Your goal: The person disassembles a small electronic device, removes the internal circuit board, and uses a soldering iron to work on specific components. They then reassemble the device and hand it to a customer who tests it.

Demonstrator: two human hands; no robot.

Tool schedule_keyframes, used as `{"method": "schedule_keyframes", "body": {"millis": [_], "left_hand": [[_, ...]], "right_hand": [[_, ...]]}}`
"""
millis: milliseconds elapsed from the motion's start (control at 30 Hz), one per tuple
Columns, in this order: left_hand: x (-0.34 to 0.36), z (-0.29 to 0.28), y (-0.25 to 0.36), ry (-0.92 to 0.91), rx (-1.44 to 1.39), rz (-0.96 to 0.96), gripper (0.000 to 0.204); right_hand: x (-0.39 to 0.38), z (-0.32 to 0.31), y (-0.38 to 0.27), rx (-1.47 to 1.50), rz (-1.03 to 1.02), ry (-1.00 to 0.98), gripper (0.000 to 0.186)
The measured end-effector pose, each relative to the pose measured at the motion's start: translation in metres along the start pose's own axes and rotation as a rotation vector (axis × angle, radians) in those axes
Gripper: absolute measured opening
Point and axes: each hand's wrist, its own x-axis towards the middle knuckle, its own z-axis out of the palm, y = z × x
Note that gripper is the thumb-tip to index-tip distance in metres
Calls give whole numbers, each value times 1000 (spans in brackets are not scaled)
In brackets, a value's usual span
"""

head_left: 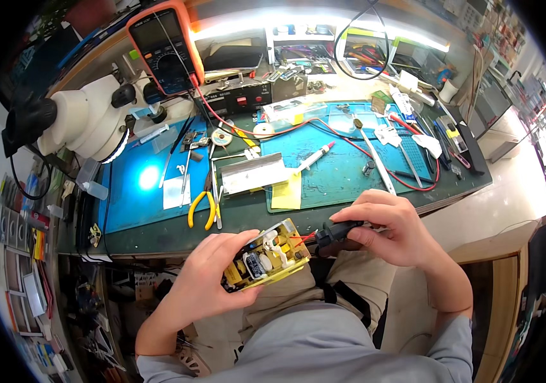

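In my left hand [204,271] is an open power supply board [266,260], crowded with yellow, black and white components, held by its edges above my lap. My right hand [393,228] pinches a black plug-like connector [337,235] just right of the board. Thin red wires [305,238] span the gap from the board to this connector. Both parts hang in front of the bench's near edge. Behind them on the bench lie a silver metal cover [254,173], a yellow paper pad [286,193] and yellow-handled pliers [202,210].
A white microscope [84,121] lights the blue mat [126,204] at the left. An orange multimeter [166,48] stands at the back, its red lead crossing the bench. A toothbrush-like brush [375,156], a white-capped tube [316,157] and several hand tools lie rightward.
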Motion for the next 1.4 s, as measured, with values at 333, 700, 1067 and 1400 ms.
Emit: {"method": "schedule_keyframes", "body": {"millis": [333, 700, 1067, 1400], "left_hand": [[27, 3, -10, 148, 255, 112, 72], [52, 56, -51, 209, 212, 126, 61], [33, 70, -59, 311, 268, 162, 93], [77, 80, -13, 273, 302, 419, 64]], "right_hand": [[9, 4, 21, 9, 251, 83, 24], [-23, 39, 58, -251, 252, 134, 27], [-18, 34, 54, -314, 232, 66, 37], [-22, 54, 46, -405, 107, 205, 34]]}}
